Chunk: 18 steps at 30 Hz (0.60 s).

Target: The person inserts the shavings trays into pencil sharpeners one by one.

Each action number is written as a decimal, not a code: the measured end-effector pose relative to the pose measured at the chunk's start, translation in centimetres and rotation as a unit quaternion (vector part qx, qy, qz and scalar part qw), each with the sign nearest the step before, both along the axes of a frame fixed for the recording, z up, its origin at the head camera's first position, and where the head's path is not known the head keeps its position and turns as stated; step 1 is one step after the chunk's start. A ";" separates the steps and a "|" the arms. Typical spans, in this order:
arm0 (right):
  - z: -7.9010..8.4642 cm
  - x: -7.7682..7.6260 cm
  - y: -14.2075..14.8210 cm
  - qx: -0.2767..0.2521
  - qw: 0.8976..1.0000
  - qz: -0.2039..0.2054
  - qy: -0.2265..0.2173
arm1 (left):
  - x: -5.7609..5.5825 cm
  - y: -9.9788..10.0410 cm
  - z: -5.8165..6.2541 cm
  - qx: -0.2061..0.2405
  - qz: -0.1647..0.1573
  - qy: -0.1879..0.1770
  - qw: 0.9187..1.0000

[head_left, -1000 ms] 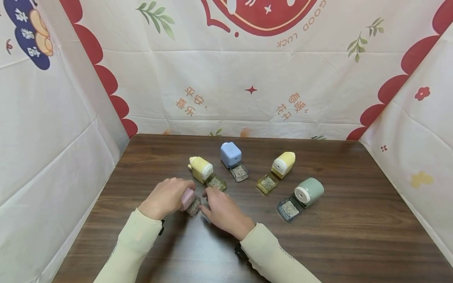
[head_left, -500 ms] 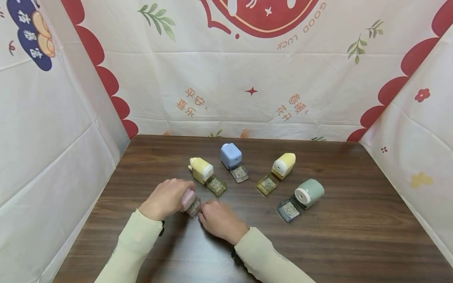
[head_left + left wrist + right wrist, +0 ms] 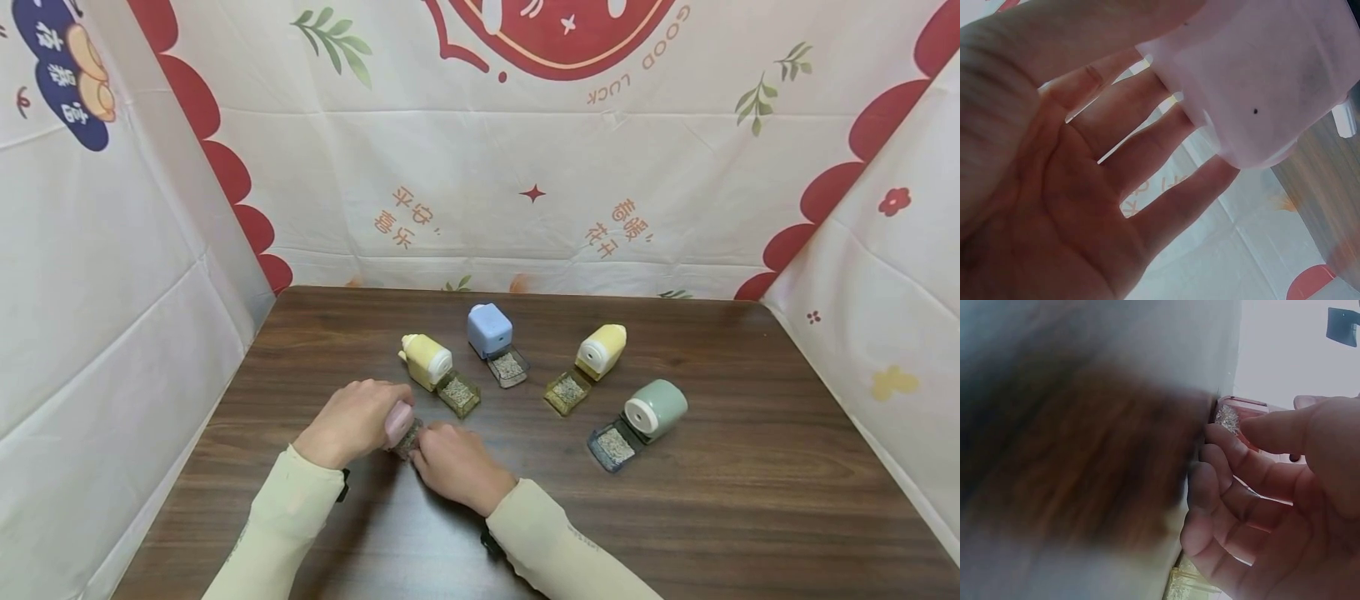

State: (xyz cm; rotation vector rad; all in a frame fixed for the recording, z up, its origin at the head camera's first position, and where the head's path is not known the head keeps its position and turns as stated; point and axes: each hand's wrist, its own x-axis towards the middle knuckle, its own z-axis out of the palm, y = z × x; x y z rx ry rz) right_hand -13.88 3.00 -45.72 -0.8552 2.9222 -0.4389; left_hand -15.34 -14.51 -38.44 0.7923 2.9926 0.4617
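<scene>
My left hand (image 3: pixel 356 421) holds a small pink pencil sharpener (image 3: pixel 398 422) on the near left of the table; its fingers reach round the pink body (image 3: pixel 1272 81) in the left wrist view. From the sharpener's front projects a clear drawer (image 3: pixel 406 443) full of grey shavings. My right hand (image 3: pixel 457 467) is at that drawer, low over the wood. Seen from the right wrist, the thumb and forefinger pinch the drawer's end beside the shavings (image 3: pixel 1227 417), with the other fingers curled beneath. Part of the drawer is hidden behind the right fingers.
Behind the hands lie a yellow sharpener (image 3: pixel 426 360) and a blue one (image 3: pixel 490 330). Another yellow sharpener (image 3: pixel 602 351) and a green one (image 3: pixel 656 409) lie to the right. Each has its shavings drawer out in front. Printed cloth (image 3: pixel 480 150) surrounds the brown table (image 3: pixel 750 467).
My right hand has come left and toward me, from beside the near yellow sharpener's drawer onto the pink sharpener's drawer, its fingers closing in. The left hand keeps its place on the pink sharpener.
</scene>
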 end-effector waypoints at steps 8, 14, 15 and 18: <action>0.0 -0.3 -0.4 -0.003 1.000 0.006 0.003 | 0.0 -0.1 0.0 0.008 -0.003 0.008 1.000; 0.0 -0.4 -0.6 0.001 1.000 0.010 0.014 | 0.0 0.0 0.0 0.008 -0.007 0.010 1.000; 0.0 -0.4 -0.7 0.000 1.000 0.011 0.015 | 0.0 -0.1 0.0 0.008 -0.007 0.010 1.000; 0.0 -0.6 -0.8 0.000 1.000 0.013 0.016 | 0.0 -0.1 -0.1 0.008 -0.007 0.009 1.000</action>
